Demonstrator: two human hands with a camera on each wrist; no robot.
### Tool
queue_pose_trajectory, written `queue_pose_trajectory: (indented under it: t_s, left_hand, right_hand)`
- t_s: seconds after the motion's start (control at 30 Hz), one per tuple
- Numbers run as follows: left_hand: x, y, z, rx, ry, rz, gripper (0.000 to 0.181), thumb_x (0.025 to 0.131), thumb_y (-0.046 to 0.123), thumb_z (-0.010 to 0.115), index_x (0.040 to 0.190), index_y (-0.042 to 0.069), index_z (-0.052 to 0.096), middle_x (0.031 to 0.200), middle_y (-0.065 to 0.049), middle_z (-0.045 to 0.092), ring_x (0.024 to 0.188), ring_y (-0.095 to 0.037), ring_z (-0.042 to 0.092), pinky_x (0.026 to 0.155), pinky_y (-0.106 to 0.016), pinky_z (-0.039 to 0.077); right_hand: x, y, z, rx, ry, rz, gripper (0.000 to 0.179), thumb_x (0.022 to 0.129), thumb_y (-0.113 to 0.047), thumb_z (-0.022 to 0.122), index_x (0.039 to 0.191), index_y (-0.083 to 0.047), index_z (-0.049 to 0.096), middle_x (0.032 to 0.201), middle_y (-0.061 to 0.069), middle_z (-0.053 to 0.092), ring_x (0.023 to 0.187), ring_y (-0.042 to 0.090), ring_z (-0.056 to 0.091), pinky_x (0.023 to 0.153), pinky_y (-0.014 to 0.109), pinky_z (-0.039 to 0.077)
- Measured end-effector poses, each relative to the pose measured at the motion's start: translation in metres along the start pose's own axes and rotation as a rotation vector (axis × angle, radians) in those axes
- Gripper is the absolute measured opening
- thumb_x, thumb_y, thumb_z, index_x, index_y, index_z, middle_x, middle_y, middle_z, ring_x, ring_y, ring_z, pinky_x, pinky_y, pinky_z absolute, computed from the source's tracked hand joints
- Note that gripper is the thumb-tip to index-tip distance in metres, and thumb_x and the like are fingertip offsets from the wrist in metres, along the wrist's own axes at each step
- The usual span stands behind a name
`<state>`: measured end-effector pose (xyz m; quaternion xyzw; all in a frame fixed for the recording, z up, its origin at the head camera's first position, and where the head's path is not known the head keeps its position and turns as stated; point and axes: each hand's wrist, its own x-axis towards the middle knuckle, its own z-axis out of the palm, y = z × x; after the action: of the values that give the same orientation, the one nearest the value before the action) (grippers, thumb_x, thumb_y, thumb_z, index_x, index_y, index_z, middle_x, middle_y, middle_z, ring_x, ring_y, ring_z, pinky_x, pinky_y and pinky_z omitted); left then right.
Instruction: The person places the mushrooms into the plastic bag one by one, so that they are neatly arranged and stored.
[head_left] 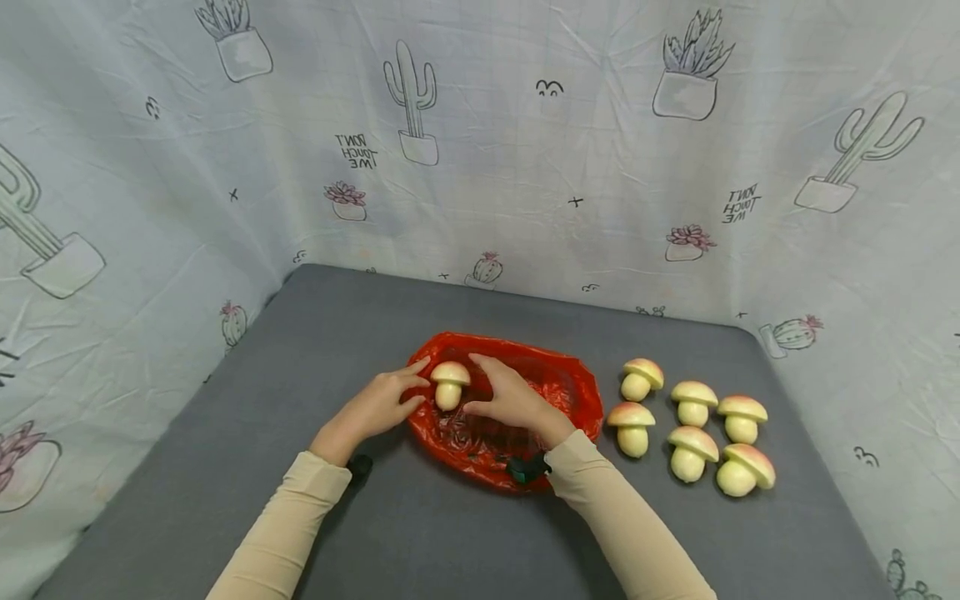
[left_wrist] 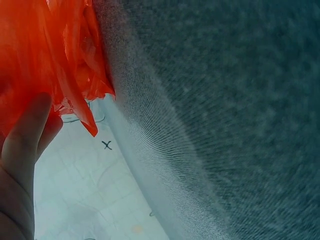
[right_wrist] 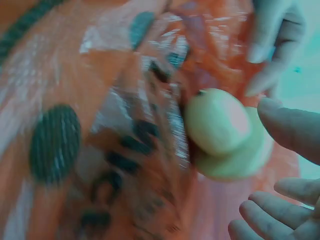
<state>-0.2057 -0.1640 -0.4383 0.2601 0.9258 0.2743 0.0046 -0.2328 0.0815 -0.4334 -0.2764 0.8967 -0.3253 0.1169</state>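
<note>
Mushroom (head_left: 450, 383) inside the red bag (head_left: 589, 392), near its left rim, seems light, firm, smooth, best pinched by the stem (head_left: 447, 398); left hand (head_left: 375, 405) and right hand (head_left: 516, 398) spread, gripping nothing.

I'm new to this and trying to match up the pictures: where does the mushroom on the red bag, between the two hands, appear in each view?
Head: the mushroom is just left of centre, below mid-height, between the left hand and the right hand.
Left wrist: not in this picture.
Right wrist: right of centre, around mid-height.
Shared landmark: the red bag, which also fills the left wrist view's upper left corner.
</note>
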Motion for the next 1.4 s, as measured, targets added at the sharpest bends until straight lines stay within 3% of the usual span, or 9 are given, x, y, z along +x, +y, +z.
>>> queue_pose_trajectory:
  t_s: [0.1,0.23,0.4,0.63,0.8,1.0,1.13,1.3,1.4]
  left_hand:
    - [-0.001,-0.001,-0.001,-0.003,-0.005,-0.004,0.03,0.091,0.011,0.061,0.117,-0.002,0.066,0.147,-0.017,0.041,0.092,-0.032,0.065,0.082,-0.039,0.052]
    - [-0.001,-0.002,-0.001,0.001,0.001,-0.009,0.03,0.091,0.012,0.061,0.118,-0.002,0.065,0.146,-0.018,0.041,0.084,-0.028,0.065,0.071,-0.033,0.046]
    - [-0.003,-0.002,0.001,0.008,0.01,-0.002,0.03,0.09,0.011,0.062,0.117,-0.003,0.066,0.145,-0.018,0.043,0.117,-0.035,0.056,0.086,-0.041,0.05]
    - [-0.004,-0.002,0.003,-0.004,0.017,-0.001,0.031,0.09,0.01,0.063,0.117,-0.004,0.065,0.145,-0.018,0.042,0.119,-0.036,0.054,0.092,-0.045,0.049]
    - [-0.005,-0.003,0.003,-0.002,0.02,-0.01,0.032,0.089,0.01,0.063,0.118,-0.004,0.065,0.146,-0.016,0.042,0.122,-0.035,0.052,0.096,-0.047,0.046]
    - [-0.005,-0.003,0.004,-0.017,0.01,-0.014,0.033,0.09,0.011,0.063,0.119,-0.003,0.065,0.146,-0.016,0.042,0.12,-0.034,0.054,0.095,-0.046,0.047]
    - [-0.003,-0.003,0.003,-0.017,0.004,-0.016,0.034,0.09,0.011,0.062,0.121,-0.003,0.063,0.146,-0.017,0.042,0.095,-0.029,0.064,0.084,-0.039,0.05]
    - [-0.003,-0.005,0.003,-0.018,0.008,-0.017,0.035,0.09,0.012,0.062,0.122,-0.002,0.063,0.146,-0.017,0.042,0.105,-0.034,0.062,0.088,-0.042,0.05]
    - [-0.002,-0.005,0.002,-0.011,0.006,-0.012,0.035,0.09,0.011,0.063,0.122,-0.003,0.063,0.145,-0.018,0.042,0.083,-0.026,0.065,0.083,-0.04,0.05]
  right_hand:
    - [-0.014,0.002,-0.01,0.045,0.058,-0.017,0.077,0.085,-0.026,0.072,0.147,-0.006,0.032,0.148,0.011,0.04,0.133,0.028,0.041,0.107,0.046,0.037]
    - [-0.036,0.006,-0.023,0.103,0.14,-0.042,0.071,0.086,-0.026,0.071,0.144,-0.006,0.036,0.145,0.011,0.044,0.131,0.029,0.044,0.105,0.046,0.04]
    - [-0.067,0.016,-0.036,0.112,0.259,-0.059,0.068,0.086,-0.03,0.07,0.142,-0.007,0.039,0.144,0.01,0.045,0.13,0.028,0.046,0.104,0.045,0.041]
    - [-0.109,0.041,-0.051,0.124,0.386,-0.017,0.067,0.085,-0.021,0.071,0.142,-0.006,0.039,0.144,0.014,0.044,0.131,0.033,0.043,0.103,0.052,0.039]
    - [-0.129,0.06,-0.059,0.05,0.434,0.06,0.069,0.085,-0.021,0.072,0.143,-0.003,0.037,0.144,0.019,0.042,0.13,0.04,0.041,0.102,0.055,0.037]
    - [-0.149,0.076,-0.067,0.018,0.44,0.166,0.077,0.084,-0.022,0.073,0.145,-0.002,0.032,0.147,0.024,0.035,0.129,0.047,0.037,0.099,0.061,0.035]
    - [-0.16,0.084,-0.074,0.021,0.377,0.238,0.079,0.085,-0.022,0.072,0.147,0.0,0.028,0.149,0.027,0.03,0.131,0.049,0.033,0.097,0.063,0.034]
    - [-0.167,0.09,-0.076,-0.042,0.322,0.246,0.077,0.084,-0.017,0.072,0.145,0.003,0.029,0.144,0.031,0.034,0.126,0.05,0.038,0.093,0.062,0.039]
    - [-0.169,0.091,-0.076,-0.045,0.308,0.249,0.078,0.083,-0.015,0.073,0.145,0.005,0.029,0.143,0.033,0.034,0.126,0.05,0.038,0.093,0.062,0.038]
